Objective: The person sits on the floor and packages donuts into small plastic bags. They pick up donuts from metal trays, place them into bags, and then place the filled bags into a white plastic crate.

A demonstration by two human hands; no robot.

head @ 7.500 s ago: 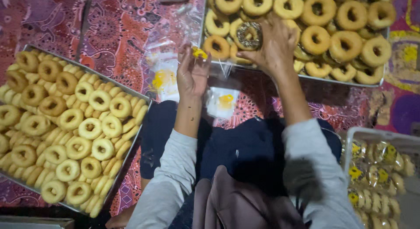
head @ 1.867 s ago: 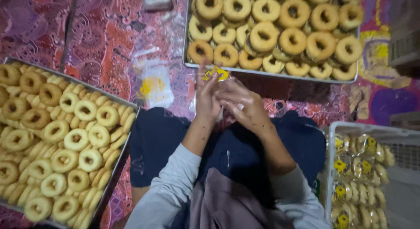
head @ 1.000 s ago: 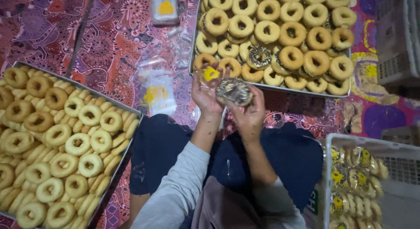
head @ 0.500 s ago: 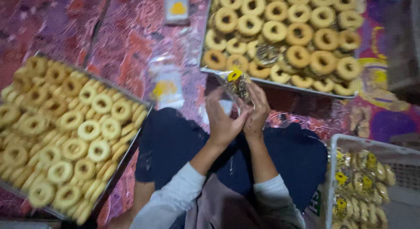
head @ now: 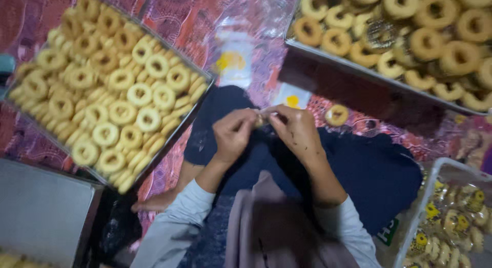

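Head view. Left hand (head: 233, 136) and right hand (head: 297, 130) curled, knuckles up, fingertips meeting over the dark blue lap (head: 359, 170), pinching between them a small, thin clear wrapper (head: 262, 118), crinkled, partly hidden by the fingers. Wrists bent inward, pale grey sleeves pushed back on the forearms. Left of the lap, a metal tray (head: 202, 91) packed with matte golden ring-shaped biscuits (head: 123, 111). Beyond the lap, a second tray (head: 353, 68) of larger browned rings. One loose ring (head: 336, 115) just beside the right hand. Right of the lap, a white crate (head: 428, 196) of glossy bagged rings.
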